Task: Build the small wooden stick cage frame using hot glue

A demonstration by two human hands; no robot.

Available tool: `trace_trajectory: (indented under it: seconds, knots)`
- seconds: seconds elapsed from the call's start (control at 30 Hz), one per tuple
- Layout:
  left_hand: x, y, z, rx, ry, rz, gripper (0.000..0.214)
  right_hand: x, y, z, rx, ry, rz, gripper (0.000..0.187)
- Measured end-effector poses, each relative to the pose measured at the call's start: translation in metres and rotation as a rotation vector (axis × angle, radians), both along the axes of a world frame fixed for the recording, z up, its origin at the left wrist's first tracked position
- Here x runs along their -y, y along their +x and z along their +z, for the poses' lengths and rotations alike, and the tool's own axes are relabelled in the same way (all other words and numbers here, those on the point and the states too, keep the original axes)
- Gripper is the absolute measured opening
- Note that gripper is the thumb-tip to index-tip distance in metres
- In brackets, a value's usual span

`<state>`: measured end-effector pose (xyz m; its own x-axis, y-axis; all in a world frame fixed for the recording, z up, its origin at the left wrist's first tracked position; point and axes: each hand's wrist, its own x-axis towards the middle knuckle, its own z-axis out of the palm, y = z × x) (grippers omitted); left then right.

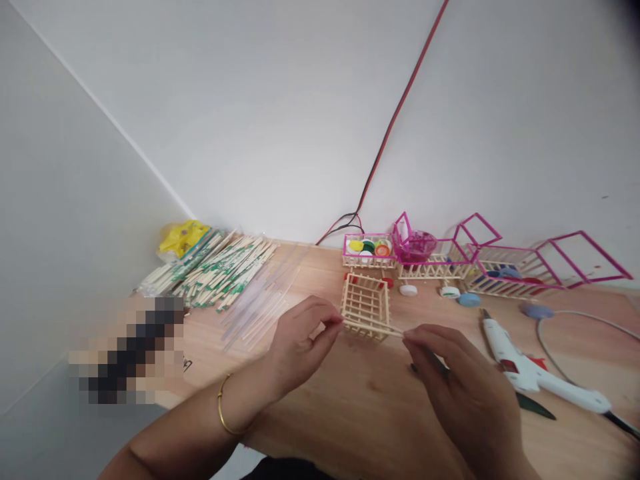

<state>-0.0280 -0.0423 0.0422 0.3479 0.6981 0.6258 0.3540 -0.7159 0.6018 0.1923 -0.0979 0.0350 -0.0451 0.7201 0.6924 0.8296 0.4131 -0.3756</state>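
Note:
My left hand (299, 340) and my right hand (457, 387) pinch the two ends of a thin wooden stick (373, 327), held level above the wooden table (360, 393). My left wrist carries a gold bangle. Just behind the stick stands a small open cage of wooden sticks (366, 305). Under my right hand something dark with a green tip (535, 405) lies on the table; how it is held I cannot see.
A white glue gun (530, 370) with its cable lies at the right. Along the wall stand stick carts with pink frames (480, 257) and a box of bottle caps (369, 250). A pile of wrapped chopsticks (215, 270) lies at the left. A red-black wire (385, 150) runs up the wall.

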Motion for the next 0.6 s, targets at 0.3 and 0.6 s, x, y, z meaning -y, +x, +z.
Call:
trace_trajectory:
  seconds: [0.3, 0.6]
  knots:
    - [-0.0007, 0.0029, -0.0007, 0.158, -0.347, -0.031, 0.01, 0.0, -0.002, 0.0027, -0.011, 0.008, -0.009, 0.009]
    - [-0.0048, 0.0031, -0.0041, 0.333, -0.562, -0.097, 0.012, 0.0001, -0.0006, -0.0004, 0.0, 0.022, -0.011, 0.011]
